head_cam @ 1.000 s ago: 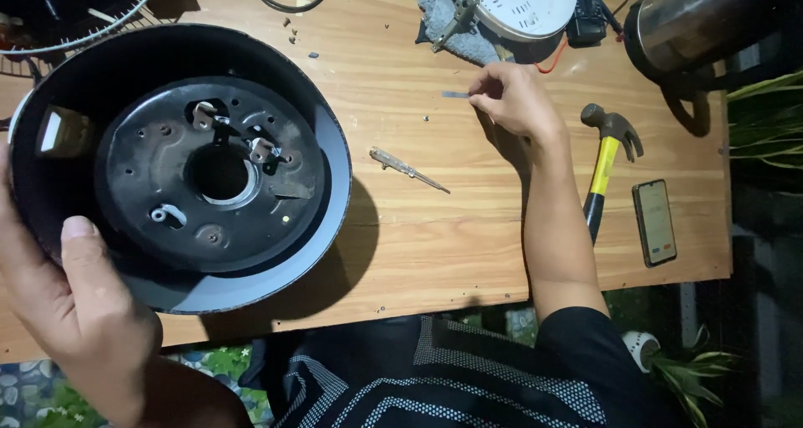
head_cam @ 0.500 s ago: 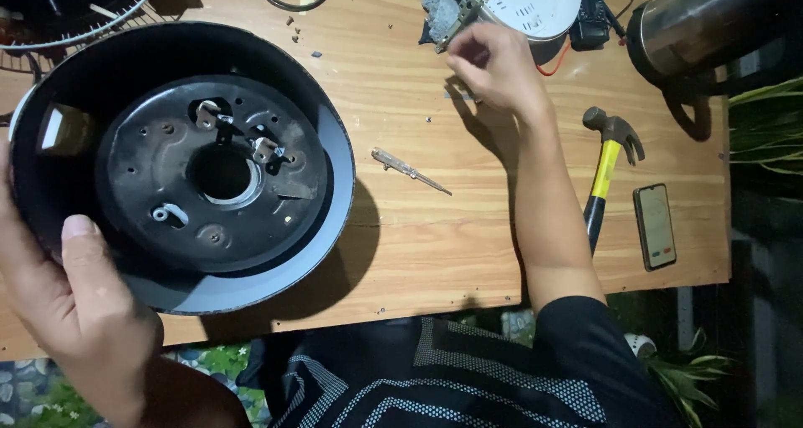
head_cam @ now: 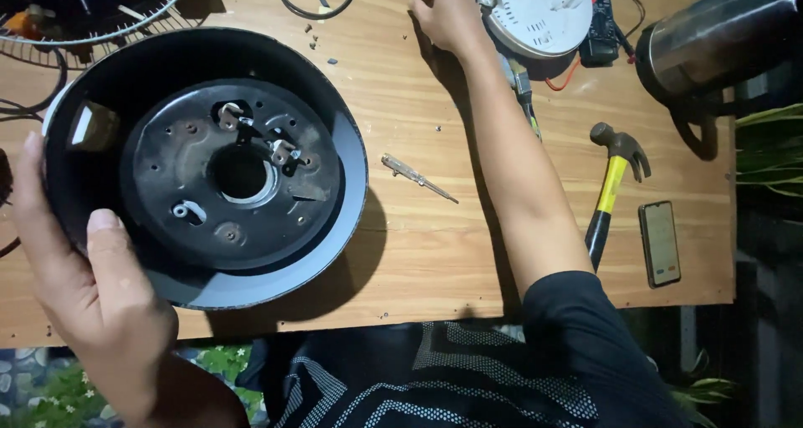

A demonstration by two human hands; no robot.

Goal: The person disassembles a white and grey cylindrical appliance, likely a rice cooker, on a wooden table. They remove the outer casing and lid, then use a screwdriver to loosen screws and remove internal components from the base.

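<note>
Hands (head_cam: 100, 302) far apart on the worktop (head_cam: 418, 235), one clamped on a black housing (head_cam: 205, 156), one out among loose screws (head_cam: 316, 36).

The left hand gripped the round black housing by its near-left rim, thumb over the edge, open side up. The right hand (head_cam: 447, 10) lay well away at the far edge, fingers curled beside the white round base (head_cam: 535, 10); whether it pinched anything could not be told. The screws lay just left of that right hand. A small screwdriver (head_cam: 418, 177) lay between the hands, slanting toward the right forearm.
</note>
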